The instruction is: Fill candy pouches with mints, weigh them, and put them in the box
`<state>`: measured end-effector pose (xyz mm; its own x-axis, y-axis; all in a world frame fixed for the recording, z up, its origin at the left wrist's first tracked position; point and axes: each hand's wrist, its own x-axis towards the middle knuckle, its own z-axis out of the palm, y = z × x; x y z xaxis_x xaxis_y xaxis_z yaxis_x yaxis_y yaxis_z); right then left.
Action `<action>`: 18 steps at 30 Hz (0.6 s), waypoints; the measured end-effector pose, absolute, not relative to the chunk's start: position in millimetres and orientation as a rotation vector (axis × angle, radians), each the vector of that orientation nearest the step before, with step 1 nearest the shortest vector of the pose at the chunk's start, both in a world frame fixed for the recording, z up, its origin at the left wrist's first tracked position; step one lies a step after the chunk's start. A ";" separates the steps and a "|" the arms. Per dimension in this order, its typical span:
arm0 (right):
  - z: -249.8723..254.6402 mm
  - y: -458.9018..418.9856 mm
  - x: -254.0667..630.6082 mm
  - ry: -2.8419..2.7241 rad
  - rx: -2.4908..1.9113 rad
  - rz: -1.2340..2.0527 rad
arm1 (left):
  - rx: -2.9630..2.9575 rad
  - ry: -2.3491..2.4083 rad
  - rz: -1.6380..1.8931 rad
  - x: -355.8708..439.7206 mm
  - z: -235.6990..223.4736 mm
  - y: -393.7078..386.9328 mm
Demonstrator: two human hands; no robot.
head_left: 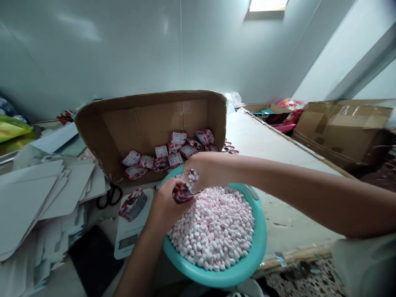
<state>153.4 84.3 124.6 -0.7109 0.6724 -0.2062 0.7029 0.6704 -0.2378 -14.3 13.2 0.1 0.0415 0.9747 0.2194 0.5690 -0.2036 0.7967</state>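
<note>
My left hand [170, 202] is closed around a small red printed packet [183, 193] above the left side of a teal basin [260, 243]. Pale pink candies [216, 231] fill the basin. Curled over the packet, my right hand [201, 171] holds a cluster of candies [193, 176] at its opening. Left of the basin, another red packet [133, 205] lies on a white digital scale [123, 243]; its display digits are too blurred to read.
Behind the basin, a tipped cardboard box [123, 128] holds several packets [175, 160]. Stacked white card sheets [27, 185], black scissors [109, 197] and a flat black item [94, 262] lie to the left. More cardboard boxes [337, 132] stand at right.
</note>
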 end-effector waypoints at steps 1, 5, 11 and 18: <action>124.3 84.1 152.2 2.775 1.147 -0.467 | 1.817 1.551 1.047 -14.6 0.3 13.0; 125.8 81.2 147.8 2.755 1.118 -0.526 | 1.759 1.545 1.059 -15.9 2.4 11.6; 139.6 80.7 159.3 2.829 1.112 -0.655 | 1.694 1.535 1.058 -17.2 4.9 10.3; 71.9 86.0 228.8 2.701 1.368 -0.869 | 1.696 1.481 1.094 -18.6 -2.8 13.3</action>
